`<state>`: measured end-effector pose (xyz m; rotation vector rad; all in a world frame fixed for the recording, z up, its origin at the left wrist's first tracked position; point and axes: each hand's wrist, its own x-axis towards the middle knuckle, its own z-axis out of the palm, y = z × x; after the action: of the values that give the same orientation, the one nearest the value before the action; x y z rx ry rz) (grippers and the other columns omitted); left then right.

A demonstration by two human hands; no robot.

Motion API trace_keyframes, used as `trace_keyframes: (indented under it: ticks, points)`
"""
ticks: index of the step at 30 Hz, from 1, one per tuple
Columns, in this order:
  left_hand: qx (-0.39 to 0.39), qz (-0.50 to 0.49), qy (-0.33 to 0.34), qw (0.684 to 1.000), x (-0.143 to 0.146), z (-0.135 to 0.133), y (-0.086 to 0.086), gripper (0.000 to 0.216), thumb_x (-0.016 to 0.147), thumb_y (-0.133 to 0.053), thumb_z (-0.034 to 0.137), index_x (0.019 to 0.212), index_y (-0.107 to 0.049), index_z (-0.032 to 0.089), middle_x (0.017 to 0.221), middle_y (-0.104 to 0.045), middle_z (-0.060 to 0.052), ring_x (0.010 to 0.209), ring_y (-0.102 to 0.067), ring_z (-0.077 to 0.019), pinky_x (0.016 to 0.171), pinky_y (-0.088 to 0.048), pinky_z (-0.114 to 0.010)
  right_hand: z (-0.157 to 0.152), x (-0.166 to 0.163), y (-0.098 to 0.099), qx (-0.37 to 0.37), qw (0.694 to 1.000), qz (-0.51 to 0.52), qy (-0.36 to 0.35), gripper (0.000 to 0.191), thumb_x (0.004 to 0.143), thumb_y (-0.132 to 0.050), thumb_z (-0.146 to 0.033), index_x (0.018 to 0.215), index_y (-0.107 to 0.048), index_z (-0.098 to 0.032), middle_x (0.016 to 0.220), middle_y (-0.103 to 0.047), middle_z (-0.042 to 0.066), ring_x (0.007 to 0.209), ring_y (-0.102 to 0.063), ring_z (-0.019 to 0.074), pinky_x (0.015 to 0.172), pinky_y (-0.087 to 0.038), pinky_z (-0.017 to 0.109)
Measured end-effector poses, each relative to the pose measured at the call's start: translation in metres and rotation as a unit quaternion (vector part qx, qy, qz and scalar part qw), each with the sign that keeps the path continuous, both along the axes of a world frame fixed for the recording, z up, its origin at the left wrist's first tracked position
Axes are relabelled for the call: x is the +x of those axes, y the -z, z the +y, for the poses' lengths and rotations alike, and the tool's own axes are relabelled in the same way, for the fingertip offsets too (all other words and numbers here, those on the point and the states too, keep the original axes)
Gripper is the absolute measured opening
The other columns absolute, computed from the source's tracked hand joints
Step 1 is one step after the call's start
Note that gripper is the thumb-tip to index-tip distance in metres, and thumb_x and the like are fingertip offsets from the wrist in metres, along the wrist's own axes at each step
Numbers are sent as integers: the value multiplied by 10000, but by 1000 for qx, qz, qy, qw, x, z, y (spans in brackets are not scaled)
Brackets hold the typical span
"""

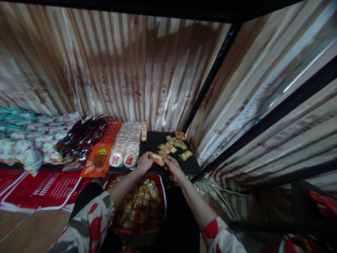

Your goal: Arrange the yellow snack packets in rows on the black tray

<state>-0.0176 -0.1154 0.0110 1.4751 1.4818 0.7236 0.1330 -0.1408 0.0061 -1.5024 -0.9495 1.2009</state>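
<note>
My left hand (144, 162) and my right hand (172, 165) meet over the front edge of a black shelf (154, 140). Both close on a small stack of yellow snack packets (157, 159) held between them. Several more yellow packets (172, 144) lie loose on the shelf just beyond my hands. Below my forearms a red bag (162, 186) sits open, full of the same yellow packets.
Rows of round white cakes (126, 144), an orange packet (98, 160), dark red packets (83, 138) and green-white packets (23, 137) fill the shelf to the left. Striped plastic sheeting (118, 70) closes the back and right. A black post (210, 77) stands at the corner.
</note>
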Motion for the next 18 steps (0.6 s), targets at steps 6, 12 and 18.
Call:
trace_keyframes:
  ticks: [6, 12, 18]
  points:
    - [-6, -43, 4, 999, -3, 5, -8, 225, 841, -476, 232, 1031, -581, 171, 910, -660, -29, 536, -594, -54, 443, -383, -135, 4, 0, -11, -44, 993, 104, 32, 182, 688, -610, -263, 823, -650, -149, 512, -556, -34, 420, -484, 69, 349, -278, 142]
    - [-52, -122, -62, 989, -2, 0, -20, 269, 858, -479, 258, 1102, -497, 146, 940, -621, -54, 471, -575, -33, 377, -346, -124, 15, -10, -10, -33, 979, 195, 46, 219, 679, -685, -328, 818, -611, -176, 625, -620, -3, 486, -556, 81, 359, -331, 142]
    - [-134, -272, -152, 941, 13, -3, -20, 260, 881, -466, 240, 1121, -433, 147, 956, -581, -73, 542, -638, -78, 439, -466, -158, 32, -35, -2, 31, 983, 167, 71, 323, 570, -743, -332, 804, -565, -196, 673, -625, -34, 564, -563, 82, 501, -423, 174]
